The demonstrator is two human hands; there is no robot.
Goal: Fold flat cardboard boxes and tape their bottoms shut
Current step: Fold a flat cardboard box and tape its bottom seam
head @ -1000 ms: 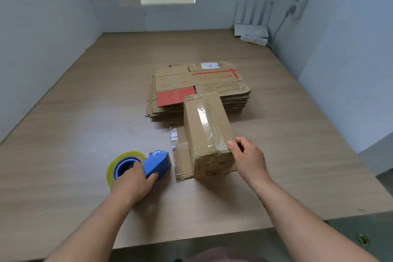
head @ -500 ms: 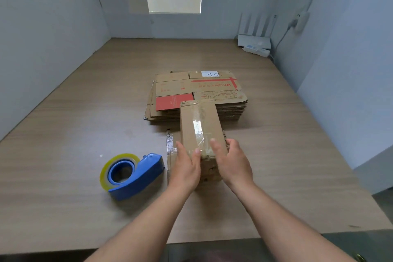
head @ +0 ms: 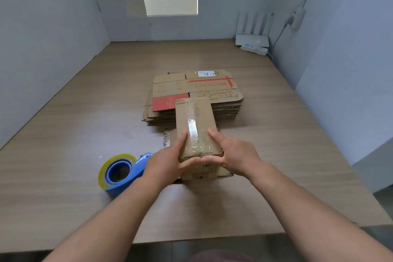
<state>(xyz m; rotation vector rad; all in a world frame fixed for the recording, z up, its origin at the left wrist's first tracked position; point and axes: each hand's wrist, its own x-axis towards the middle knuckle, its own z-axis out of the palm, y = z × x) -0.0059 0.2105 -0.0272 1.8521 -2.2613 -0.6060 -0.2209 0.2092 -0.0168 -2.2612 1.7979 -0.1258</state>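
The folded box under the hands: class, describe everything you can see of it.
The folded box is plain brown cardboard, an oblong block standing on the wooden table, its long side pointing away from the person. A wrinkled, shiny strip of clear tape runs lengthwise along the top seam and over the near edge. The left hand and right hand rest on its near end, fingers on top, thumbs on the near face. The stack of flat boxes lies behind it.
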